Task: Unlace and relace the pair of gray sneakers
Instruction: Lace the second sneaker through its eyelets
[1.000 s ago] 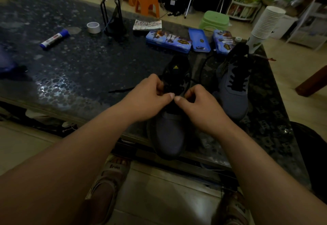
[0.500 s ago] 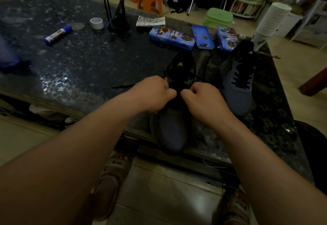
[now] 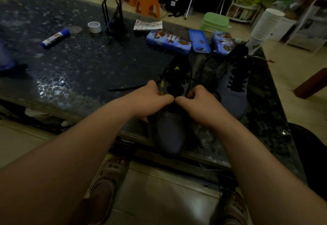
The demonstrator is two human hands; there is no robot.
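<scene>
Head view: left hand (image 3: pixel 152 99) and right hand (image 3: pixel 198 103) pinch lace (image 3: pixel 127 88) over near sneaker (image 3: pixel 169 136).

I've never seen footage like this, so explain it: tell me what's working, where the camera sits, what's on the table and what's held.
There is no machine. These are a person's bare hands, filmed by one head-worn camera looking down. On the table lie two gray shoes, the near sneaker and the far sneaker, plus a glue stick, tape, pencil cases and stacked cups. The left hand and right hand seem to pinch the near sneaker's black lace.
</scene>
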